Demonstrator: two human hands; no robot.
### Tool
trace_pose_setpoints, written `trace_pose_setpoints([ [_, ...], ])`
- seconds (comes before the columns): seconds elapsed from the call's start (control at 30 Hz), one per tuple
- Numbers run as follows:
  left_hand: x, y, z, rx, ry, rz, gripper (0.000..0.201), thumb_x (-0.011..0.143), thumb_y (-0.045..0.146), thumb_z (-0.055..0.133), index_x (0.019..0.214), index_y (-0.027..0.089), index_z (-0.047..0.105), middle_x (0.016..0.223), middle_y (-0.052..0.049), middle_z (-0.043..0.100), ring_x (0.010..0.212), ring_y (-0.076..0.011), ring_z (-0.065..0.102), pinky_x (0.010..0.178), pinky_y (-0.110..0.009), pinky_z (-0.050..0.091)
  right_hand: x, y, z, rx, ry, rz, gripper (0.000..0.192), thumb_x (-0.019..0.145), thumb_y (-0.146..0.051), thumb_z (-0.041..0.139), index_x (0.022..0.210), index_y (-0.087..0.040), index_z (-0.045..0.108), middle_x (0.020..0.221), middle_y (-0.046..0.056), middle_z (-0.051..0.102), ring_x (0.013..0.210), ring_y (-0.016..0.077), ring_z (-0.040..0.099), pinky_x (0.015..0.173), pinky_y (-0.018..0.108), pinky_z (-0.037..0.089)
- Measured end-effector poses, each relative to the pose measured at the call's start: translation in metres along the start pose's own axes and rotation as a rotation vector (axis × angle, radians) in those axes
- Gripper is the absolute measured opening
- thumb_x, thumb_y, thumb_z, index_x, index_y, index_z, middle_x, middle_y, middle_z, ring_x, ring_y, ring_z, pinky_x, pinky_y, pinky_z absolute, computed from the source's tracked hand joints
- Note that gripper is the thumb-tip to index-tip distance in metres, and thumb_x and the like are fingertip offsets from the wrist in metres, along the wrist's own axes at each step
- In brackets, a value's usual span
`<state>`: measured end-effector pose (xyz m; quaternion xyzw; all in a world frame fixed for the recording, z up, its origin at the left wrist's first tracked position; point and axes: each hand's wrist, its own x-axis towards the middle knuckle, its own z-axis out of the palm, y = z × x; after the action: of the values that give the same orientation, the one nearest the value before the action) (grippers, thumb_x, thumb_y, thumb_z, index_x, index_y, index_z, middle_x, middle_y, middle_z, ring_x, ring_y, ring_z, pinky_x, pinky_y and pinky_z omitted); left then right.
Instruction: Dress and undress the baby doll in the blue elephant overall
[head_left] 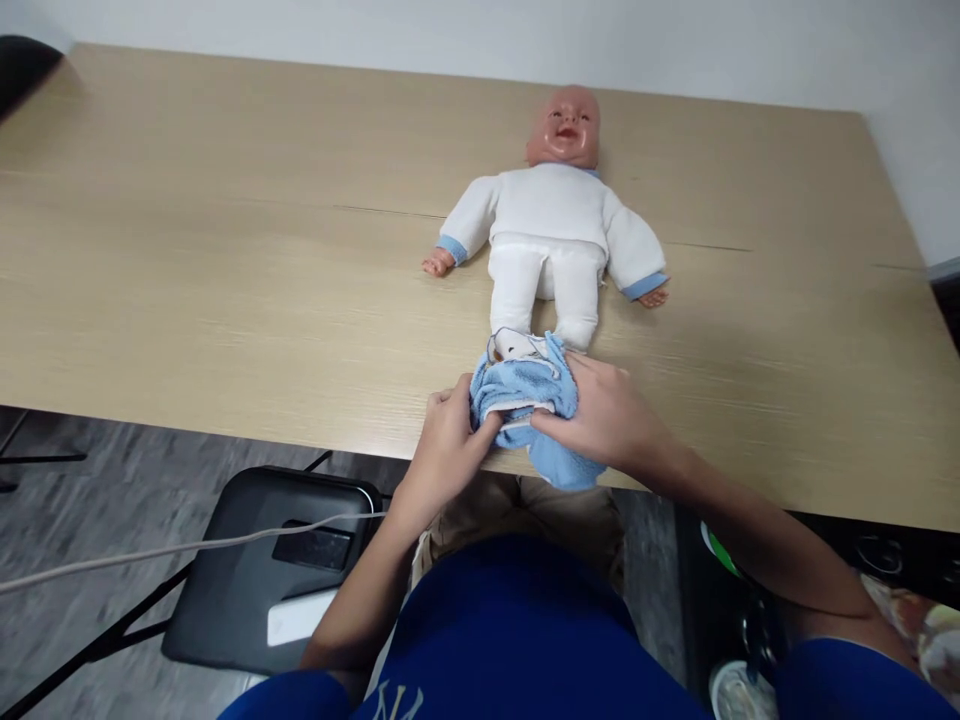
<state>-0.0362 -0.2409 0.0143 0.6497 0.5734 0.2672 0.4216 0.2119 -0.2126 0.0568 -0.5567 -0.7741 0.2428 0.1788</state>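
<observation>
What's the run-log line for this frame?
left hand: grips blue garment | right hand: grips same | doll: supine on table, feet at garment

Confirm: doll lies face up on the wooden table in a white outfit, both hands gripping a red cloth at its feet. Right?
Not quite. The cloth is light blue, not red. The rest holds: in the head view the doll lies face up on the wooden table in a white outfit, and the left hand and right hand both grip the cloth at its feet.

Looks like an office or training room: long pale wood table point(225, 250) against a plain white wall point(525, 40), grey floor point(90, 480), black chair point(255, 580) below the table's near edge.
</observation>
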Motion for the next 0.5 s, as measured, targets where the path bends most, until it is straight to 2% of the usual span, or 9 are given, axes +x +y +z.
trace_pose_setpoints([
  [0.07,0.003,-0.006,0.003,0.059,-0.011,0.037,0.013,0.111,0.039,0.065,0.111,0.026,0.062,0.093,-0.004,0.074,0.106,-0.0342,0.069,0.116,-0.058,0.049,0.000,0.002,0.005,-0.057,-0.006,-0.003,0.031,0.096,-0.041,0.085,0.122,-0.026,0.078,0.120,0.012,0.087,0.115,0.0397,0.083,0.097,0.049,0.067],
  [0.13,0.006,-0.010,0.006,0.083,-0.012,0.072,0.010,0.113,0.036,0.063,0.113,0.026,0.062,0.094,-0.004,0.074,0.108,-0.0338,0.070,0.120,-0.060,0.047,-0.001,0.004,0.010,-0.108,-0.011,-0.002,0.033,0.099,-0.040,0.082,0.127,-0.024,0.077,0.126,0.015,0.085,0.115,0.0405,0.082,0.096,0.050,0.068],
  [0.3,0.013,-0.015,0.019,0.049,0.024,0.152,0.014,0.112,0.026,0.059,0.126,0.025,0.062,0.125,-0.009,0.081,0.129,-0.0332,0.074,0.129,-0.058,0.043,-0.005,0.006,0.015,-0.215,-0.025,0.009,0.036,0.104,-0.042,0.074,0.132,-0.019,0.073,0.134,0.020,0.079,0.110,0.0406,0.080,0.091,0.053,0.068],
  [0.5,0.022,-0.022,0.030,-0.026,0.087,0.213,0.022,0.111,0.024,0.060,0.133,0.024,0.063,0.133,-0.013,0.082,0.131,-0.0336,0.074,0.127,-0.056,0.047,-0.001,0.009,0.014,-0.226,-0.086,0.025,0.036,0.107,-0.039,0.069,0.136,-0.018,0.070,0.134,0.021,0.079,0.120,0.0439,0.080,0.101,0.057,0.068],
])
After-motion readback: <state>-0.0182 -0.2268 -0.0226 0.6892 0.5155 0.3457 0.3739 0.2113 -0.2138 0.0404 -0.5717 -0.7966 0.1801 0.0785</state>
